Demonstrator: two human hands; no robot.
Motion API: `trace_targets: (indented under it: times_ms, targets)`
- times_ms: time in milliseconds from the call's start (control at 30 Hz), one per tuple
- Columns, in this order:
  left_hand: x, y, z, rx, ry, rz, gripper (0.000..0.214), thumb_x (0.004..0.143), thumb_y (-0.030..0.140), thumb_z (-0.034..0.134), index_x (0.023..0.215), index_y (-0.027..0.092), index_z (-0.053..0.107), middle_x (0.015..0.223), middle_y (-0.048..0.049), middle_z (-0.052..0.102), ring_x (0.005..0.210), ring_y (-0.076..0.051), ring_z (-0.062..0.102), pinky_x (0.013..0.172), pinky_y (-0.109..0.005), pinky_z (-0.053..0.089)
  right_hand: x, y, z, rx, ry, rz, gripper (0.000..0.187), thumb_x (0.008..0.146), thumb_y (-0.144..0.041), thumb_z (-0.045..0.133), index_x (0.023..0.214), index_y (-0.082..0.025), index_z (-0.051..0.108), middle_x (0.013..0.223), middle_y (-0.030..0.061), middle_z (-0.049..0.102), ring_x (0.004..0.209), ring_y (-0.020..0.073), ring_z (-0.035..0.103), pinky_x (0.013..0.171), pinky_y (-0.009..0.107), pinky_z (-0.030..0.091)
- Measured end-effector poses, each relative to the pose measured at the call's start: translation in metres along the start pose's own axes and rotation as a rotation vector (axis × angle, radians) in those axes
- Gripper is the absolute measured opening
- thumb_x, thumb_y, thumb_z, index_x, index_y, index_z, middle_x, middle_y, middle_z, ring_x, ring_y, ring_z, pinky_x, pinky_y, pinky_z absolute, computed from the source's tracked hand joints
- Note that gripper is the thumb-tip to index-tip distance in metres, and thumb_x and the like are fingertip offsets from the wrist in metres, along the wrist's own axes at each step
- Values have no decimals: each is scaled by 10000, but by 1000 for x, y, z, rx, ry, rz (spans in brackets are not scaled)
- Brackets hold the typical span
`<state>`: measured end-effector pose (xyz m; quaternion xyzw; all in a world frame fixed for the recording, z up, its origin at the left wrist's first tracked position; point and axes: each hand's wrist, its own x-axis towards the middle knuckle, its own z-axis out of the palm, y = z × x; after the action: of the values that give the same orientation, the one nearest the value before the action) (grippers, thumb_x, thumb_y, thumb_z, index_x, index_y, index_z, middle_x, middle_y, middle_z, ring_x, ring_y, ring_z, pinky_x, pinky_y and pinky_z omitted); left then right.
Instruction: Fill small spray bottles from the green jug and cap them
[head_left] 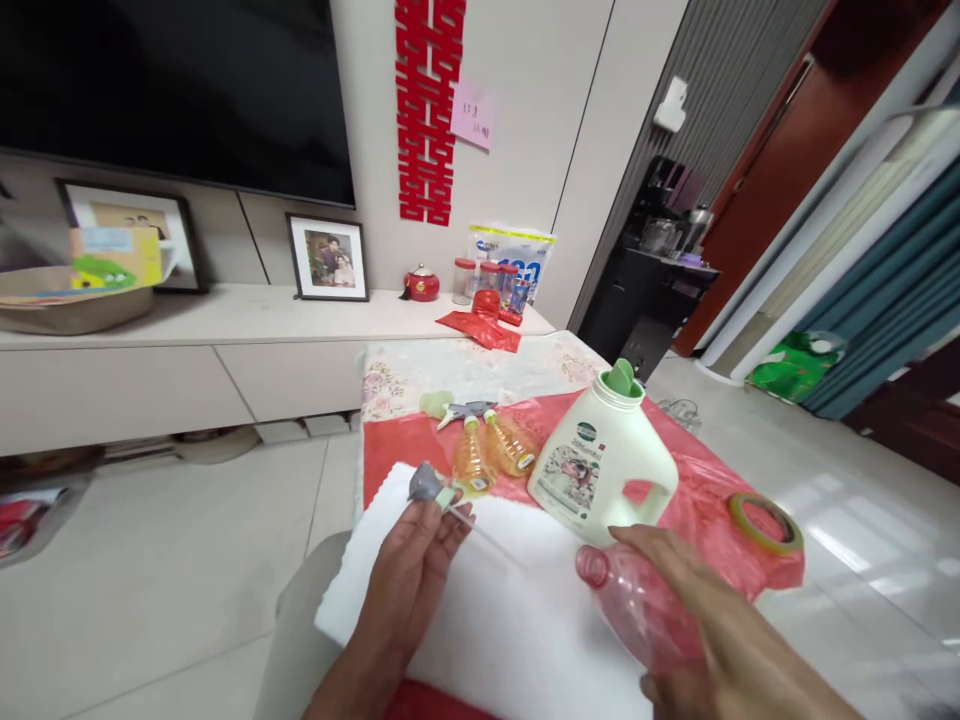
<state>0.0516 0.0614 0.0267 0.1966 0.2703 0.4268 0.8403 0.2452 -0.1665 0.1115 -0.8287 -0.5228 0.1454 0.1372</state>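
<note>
My left hand [409,565] pinches a grey spray nozzle [426,484] by its pale green collar; the thin clear dip tube slants down to the right over a white sheet [502,630]. In my right hand [724,630] is a clear pinkish plastic bottle [637,605], tilted, its uncapped neck pointing up and left. The nozzle and bottle are apart. Just beyond the bottle stands a large pale green detergent jug [592,470] with a green spout in its open mouth. Two spray bottles [472,465] of amber liquid lie beyond the white sheet, to the jug's left.
Red plastic [540,412] covers much of the table over a floral cloth [405,370]. A tape roll [766,523] lies at the right. Behind the table, a low cabinet [262,325] carries lidded jars [463,282], a red pot [421,285] and picture frames [328,257].
</note>
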Motion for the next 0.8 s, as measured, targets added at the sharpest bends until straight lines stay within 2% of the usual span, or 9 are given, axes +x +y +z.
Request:
trace_targets:
  times_ms: [67,167,367,500,633,800]
  targets:
    - [-4,8,11,-20,-25,38,357,707,254,871,1010,173,700,946,-45,748,850,-165,715,836,-301,623,3,-5,25,-15,-39,44,909,637,-192,635,1508,-298,400,1556,73,396,1424,364,371,1133,538,387]
    - [-10,16,23,-21,-60,73,340,718,269,865,1005,177,707,939,-40,742,855,-167,709,838,-309,617,11,-15,42,-56,-48,54,915,624,-177,624,1507,-286,410,1525,81,428,1404,354,395,1127,542,383]
    - [-19,13,32,57,-106,70,397,729,305,859,1075,184,705,974,-46,731,848,-165,695,827,-306,594,20,-19,48,-41,-59,35,920,667,-211,614,1545,-244,343,1568,94,356,1453,338,313,1174,530,321]
    - [-24,1,34,125,-148,52,375,733,325,852,1059,200,713,935,-19,711,821,-155,669,845,-317,560,22,-29,51,22,-18,16,907,662,-208,627,1530,-258,368,1551,88,378,1440,331,326,1163,528,330]
    - [-31,-14,32,239,-220,13,338,738,364,841,999,177,735,900,-34,707,848,-162,619,852,-302,494,25,-43,55,126,26,12,900,651,-191,621,1512,-278,377,1515,67,422,1409,286,375,1159,495,335]
    - [-37,-23,25,319,-287,-35,382,741,398,835,1054,199,743,895,-31,701,877,-176,584,900,-329,435,30,-48,61,187,15,14,914,671,-216,638,1530,-284,332,1559,64,367,1440,304,329,1178,513,304]
